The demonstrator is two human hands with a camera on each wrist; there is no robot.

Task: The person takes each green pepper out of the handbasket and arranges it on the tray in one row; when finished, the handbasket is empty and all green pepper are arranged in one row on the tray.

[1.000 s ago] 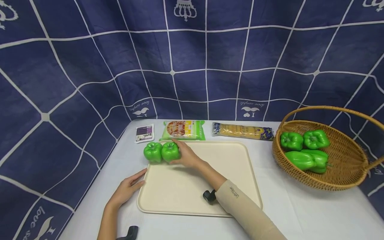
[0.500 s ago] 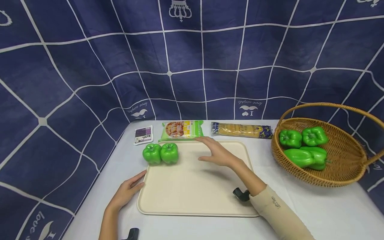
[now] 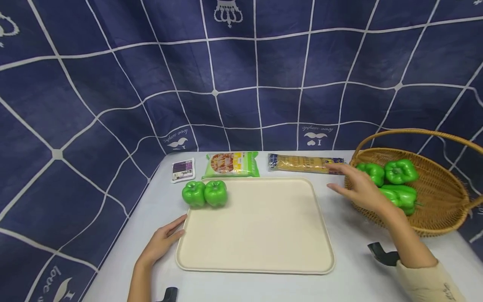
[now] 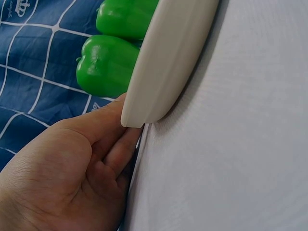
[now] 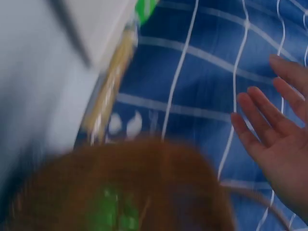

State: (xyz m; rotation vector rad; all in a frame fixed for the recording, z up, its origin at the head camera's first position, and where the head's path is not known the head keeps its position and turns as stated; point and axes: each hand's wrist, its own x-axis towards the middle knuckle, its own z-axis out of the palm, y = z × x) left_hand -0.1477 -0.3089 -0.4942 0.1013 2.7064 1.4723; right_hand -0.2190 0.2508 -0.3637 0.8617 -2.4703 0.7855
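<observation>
My left hand (image 3: 160, 243) rests at the left rim of a cream rectangular tray (image 3: 256, 235), its fingers extended against the edge. In the left wrist view the fingertips are partly hidden behind the tray's wall (image 4: 168, 62). Two green bell peppers (image 3: 193, 193) sit side by side at the tray's far left corner. Holding nothing, my right hand (image 3: 360, 188) hovers with spread fingers at the near left side of a wicker basket (image 3: 445, 193). Several green bell peppers (image 3: 401, 172) lie inside that basket, some partly covered by the hand in the head view.
Along the back edge of the white-covered table lie a small white-and-purple packet (image 3: 183, 170), a green food bag (image 3: 232, 164) and a long pasta packet (image 3: 302, 163). A blue checked curtain (image 3: 241, 84) hangs behind. The basket's tall handle (image 3: 419, 132) arches over it.
My right hand has let go of the right-hand pepper at the tray's far left corner and swung right, across the tray to the basket. The left hand has stayed at the tray's edge.
</observation>
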